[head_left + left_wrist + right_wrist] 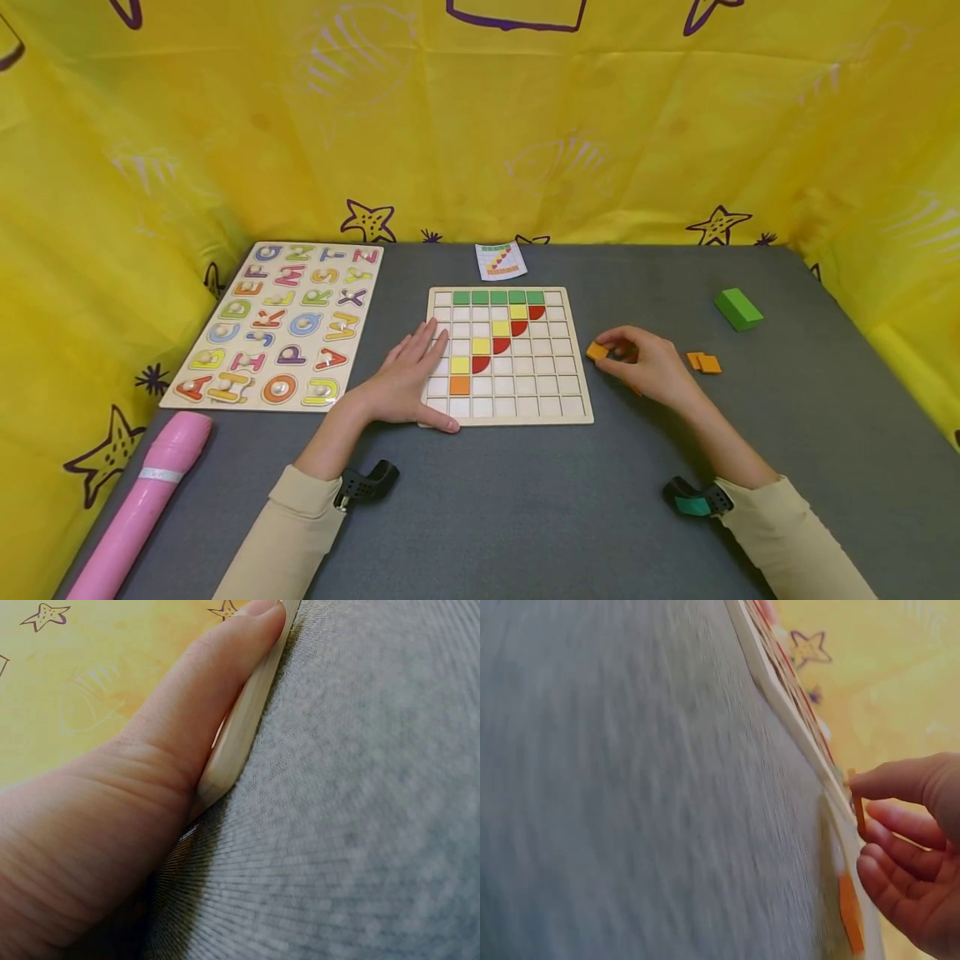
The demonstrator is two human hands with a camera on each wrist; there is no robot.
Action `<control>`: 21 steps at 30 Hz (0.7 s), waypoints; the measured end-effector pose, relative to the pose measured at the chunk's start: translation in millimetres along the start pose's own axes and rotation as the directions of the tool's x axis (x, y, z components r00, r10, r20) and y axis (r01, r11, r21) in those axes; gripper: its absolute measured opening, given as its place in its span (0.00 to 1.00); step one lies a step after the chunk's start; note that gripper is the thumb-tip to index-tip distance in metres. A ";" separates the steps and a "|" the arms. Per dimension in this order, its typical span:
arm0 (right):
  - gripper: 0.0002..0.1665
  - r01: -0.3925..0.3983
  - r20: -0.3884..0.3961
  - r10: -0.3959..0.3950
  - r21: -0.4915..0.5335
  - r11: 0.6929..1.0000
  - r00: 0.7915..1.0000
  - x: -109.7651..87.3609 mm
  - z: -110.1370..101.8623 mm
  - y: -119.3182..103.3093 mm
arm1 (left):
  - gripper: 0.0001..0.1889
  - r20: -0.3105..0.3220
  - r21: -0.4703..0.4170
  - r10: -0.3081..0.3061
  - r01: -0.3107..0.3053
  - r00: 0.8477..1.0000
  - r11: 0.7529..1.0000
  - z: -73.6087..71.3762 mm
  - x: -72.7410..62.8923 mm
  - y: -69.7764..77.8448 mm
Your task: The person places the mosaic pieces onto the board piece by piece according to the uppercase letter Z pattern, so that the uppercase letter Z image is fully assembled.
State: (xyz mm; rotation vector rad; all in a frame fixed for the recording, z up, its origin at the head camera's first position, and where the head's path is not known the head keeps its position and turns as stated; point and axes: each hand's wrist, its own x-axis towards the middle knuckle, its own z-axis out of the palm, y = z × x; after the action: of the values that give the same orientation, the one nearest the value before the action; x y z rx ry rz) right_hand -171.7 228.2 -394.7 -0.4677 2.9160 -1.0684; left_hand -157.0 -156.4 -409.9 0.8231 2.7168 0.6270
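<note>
A wooden grid board (536, 387) lies mid-table. Its top row holds several green squares (498, 297), with yellow squares (481, 346) and red quarter-round pieces (501, 344) stepping diagonally below and one orange square (459, 385) at lower left. My left hand (405, 375) rests flat on the board's left side, fingers spread, with the thumb (202, 690) along its near edge in the left wrist view. Just off the board's right edge, my right hand (645, 362) pinches an orange square tile (597, 351) between thumb and fingers. In the right wrist view that tile (858, 804) appears edge-on.
Loose orange tiles (709, 364) lie right of my right hand, and a green block (738, 309) stands farther back. Behind the board is a small pattern card (501, 262). A letter puzzle (303, 283) and a pink tube (142, 504) occupy the left side.
</note>
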 end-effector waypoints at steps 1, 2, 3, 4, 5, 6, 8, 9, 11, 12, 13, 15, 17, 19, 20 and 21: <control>0.17 -0.006 0.008 0.006 0.018 1.000 1.000 0.5 1.9 -2.9 | 0.71 0.002 -0.001 -0.002 0.002 1.000 1.000 -0.1 0.1 0.1; 0.17 -0.011 0.018 0.010 0.038 0.999 1.000 1.1 4.0 -5.9 | 0.71 0.005 -0.001 -0.005 0.005 1.000 1.000 -0.2 0.2 0.2; 0.17 -0.013 0.030 0.012 0.055 0.998 0.999 1.5 6.1 -9.2 | 0.71 0.006 0.000 -0.007 0.007 1.000 1.000 -0.2 0.3 0.3; 0.18 -0.014 0.042 0.011 0.074 0.997 0.999 1.9 8.5 -12.7 | 0.71 0.008 0.002 -0.008 0.008 1.000 1.000 -0.2 0.4 0.3; 0.18 -0.015 0.056 0.010 0.095 0.995 0.998 2.3 11.1 -16.2 | 0.71 0.009 0.003 -0.009 0.009 1.000 1.000 -0.2 0.5 0.3; 0.18 -0.014 0.069 0.006 0.112 0.994 0.998 2.7 13.8 -19.5 | 0.71 0.010 0.005 -0.009 0.009 1.000 1.000 -0.3 0.6 0.3; 0.18 -0.006 0.093 -0.008 0.141 0.990 0.996 3.5 19.3 -26.5 | 0.71 0.008 0.006 -0.008 0.008 1.000 1.000 -0.5 0.9 0.5; 0.18 -0.001 0.105 -0.015 0.154 0.988 0.994 4.0 22.1 -30.2 | 0.71 0.007 0.006 -0.007 0.007 1.000 1.000 -0.6 1.0 0.6; 0.18 0.006 0.127 -0.029 0.183 0.983 0.991 4.9 28.0 -37.5 | 0.71 0.005 0.004 -0.006 0.006 1.000 1.000 -0.8 1.1 0.6; 0.18 0.011 0.136 -0.038 0.195 0.981 0.990 5.6 31.1 -41.3 | 0.71 0.004 0.004 -0.004 0.004 1.000 1.000 -0.8 1.0 0.5; 0.17 0.016 0.145 -0.047 0.207 0.978 0.988 6.4 34.1 -45.1 | 0.71 0.001 0.005 -0.003 0.003 1.000 1.000 -0.7 0.9 0.3; 0.16 0.027 0.165 -0.066 0.228 0.973 0.984 8.2 40.2 -52.9 | 0.71 -0.001 0.009 -0.002 0.002 1.000 1.000 -0.5 1.0 0.0; 0.15 0.052 0.179 -0.096 0.238 0.970 0.979 10.6 46.6 -59.9 | 0.71 -0.001 0.013 -0.002 0.002 1.000 1.000 -0.2 0.9 -0.2; 0.14 0.088 0.193 -0.136 0.241 0.967 0.972 13.3 52.8 -66.5 | 0.71 0.000 0.017 -0.002 0.002 1.000 1.000 0.4 1.1 -0.7; 0.13 0.104 0.199 -0.155 0.244 0.964 0.968 14.7 56.0 -69.5 | 0.71 0.004 0.019 -0.007 0.006 1.000 1.000 0.7 1.4 -0.9; 0.13 0.126 0.202 -0.178 0.247 0.961 0.963 16.1 59.2 -72.5 | 0.71 0.007 0.021 -0.010 0.010 1.000 1.000 0.9 1.6 -1.0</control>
State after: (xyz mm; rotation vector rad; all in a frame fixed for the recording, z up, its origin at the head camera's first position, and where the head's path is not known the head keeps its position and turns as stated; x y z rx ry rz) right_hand -161.0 133.9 -392.8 -0.7594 2.5550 -1.2641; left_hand -158.5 -156.0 -411.3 0.8143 2.7238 0.5926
